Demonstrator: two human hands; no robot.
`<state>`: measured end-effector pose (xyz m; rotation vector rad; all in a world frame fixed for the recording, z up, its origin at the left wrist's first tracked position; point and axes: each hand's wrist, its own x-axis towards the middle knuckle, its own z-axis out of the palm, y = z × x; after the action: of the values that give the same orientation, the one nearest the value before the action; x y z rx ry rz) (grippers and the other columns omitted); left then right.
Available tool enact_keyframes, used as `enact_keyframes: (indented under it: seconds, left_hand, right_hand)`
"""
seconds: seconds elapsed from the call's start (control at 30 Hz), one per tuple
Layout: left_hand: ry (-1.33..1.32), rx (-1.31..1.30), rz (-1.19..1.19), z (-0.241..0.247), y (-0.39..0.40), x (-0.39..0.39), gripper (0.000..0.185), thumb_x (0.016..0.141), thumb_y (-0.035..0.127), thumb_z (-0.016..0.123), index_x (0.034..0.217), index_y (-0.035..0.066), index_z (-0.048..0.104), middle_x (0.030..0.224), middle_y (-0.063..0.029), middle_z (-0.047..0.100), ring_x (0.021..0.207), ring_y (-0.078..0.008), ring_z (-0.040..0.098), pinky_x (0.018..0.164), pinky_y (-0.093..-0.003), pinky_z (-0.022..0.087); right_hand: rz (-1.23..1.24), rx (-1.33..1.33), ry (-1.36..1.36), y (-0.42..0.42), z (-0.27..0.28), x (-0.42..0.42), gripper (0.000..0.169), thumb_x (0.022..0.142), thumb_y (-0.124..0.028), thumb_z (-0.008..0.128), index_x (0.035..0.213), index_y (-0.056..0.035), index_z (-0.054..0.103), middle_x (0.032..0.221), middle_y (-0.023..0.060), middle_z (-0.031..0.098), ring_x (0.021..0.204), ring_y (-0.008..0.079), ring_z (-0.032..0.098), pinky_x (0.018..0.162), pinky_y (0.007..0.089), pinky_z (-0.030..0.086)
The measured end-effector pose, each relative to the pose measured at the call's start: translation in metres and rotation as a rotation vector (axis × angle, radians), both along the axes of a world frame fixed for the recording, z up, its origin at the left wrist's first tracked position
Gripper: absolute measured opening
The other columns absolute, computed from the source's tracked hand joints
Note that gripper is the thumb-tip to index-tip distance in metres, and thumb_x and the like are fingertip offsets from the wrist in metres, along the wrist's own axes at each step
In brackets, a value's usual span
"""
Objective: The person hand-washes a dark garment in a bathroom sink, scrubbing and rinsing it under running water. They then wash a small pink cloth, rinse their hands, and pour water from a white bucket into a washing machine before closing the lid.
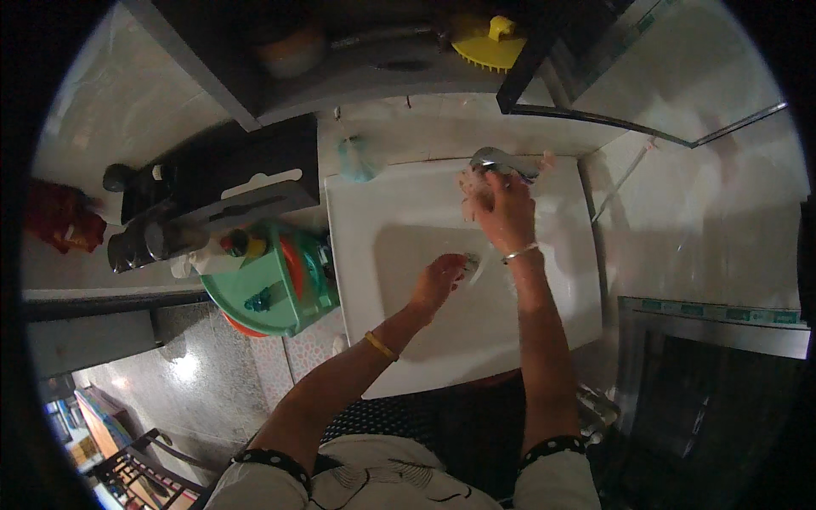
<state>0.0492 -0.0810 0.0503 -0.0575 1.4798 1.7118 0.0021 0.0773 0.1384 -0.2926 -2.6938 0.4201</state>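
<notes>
A white ceramic washbasin (411, 194) lies before me, with a chrome faucet (496, 157) at its back edge. My right hand (508, 207) is up at the faucet, its fingers around a pale pink, crumpled, soft-looking item (473, 185) just under the spout. What that item is stays blurred. Down in the bowl, my left hand (441, 279) has its fingertips at the metal drain fitting (470, 262). Whether those fingers grip the fitting or only touch it, I cannot tell. A bracelet circles each wrist.
Left of the basin stands a green plastic rack (245, 290) holding bottles. A black wall shelf (268, 201) is above it. A light-blue item (357, 159) hangs behind the basin. Overhead, a dark cabinet shelf holds a yellow scalp brush (491, 48), beside an open mirrored door (637, 83).
</notes>
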Motion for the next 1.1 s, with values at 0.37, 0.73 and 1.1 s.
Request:
enact_keyframes:
  seconds: [0.37,0.73,1.1]
  left_hand:
    - [-0.087,0.051,0.074,-0.01,-0.057,0.015,0.024,0.088,0.022,0.051,0.11,0.012,0.057,0.103,0.0008,0.057,0.093,-0.0132,0.055,0.082,-0.0303,0.042]
    - [-0.064,-0.009,0.074,-0.007,-0.076,0.016,0.025,0.088,0.021,0.049,0.109,0.011,0.057,0.103,-0.0003,0.057,0.094,-0.0148,0.056,0.083,-0.0314,0.042]
    - [-0.138,-0.066,0.138,-0.035,-0.081,0.02,0.031,0.086,0.019,0.051,0.117,0.015,0.053,0.109,-0.0004,0.054,0.099,-0.0145,0.053,0.083,-0.033,0.042]
  right_hand:
    - [0.069,-0.287,-0.026,-0.006,-0.007,0.072,0.032,0.071,-0.009,0.067,0.1,-0.0062,0.055,0.099,0.0138,0.052,0.093,0.0325,0.051,0.078,0.0409,0.044]
    - [-0.058,0.28,0.019,0.013,0.031,-0.028,0.025,0.076,-0.02,0.063,0.096,-0.0062,0.059,0.095,0.0123,0.056,0.092,0.0313,0.055,0.081,0.044,0.044]
    - [0.201,-0.284,-0.025,-0.059,-0.075,0.069,0.026,0.077,-0.023,0.066,0.09,-0.0018,0.059,0.084,0.0138,0.059,0.08,0.0309,0.059,0.072,0.041,0.048]
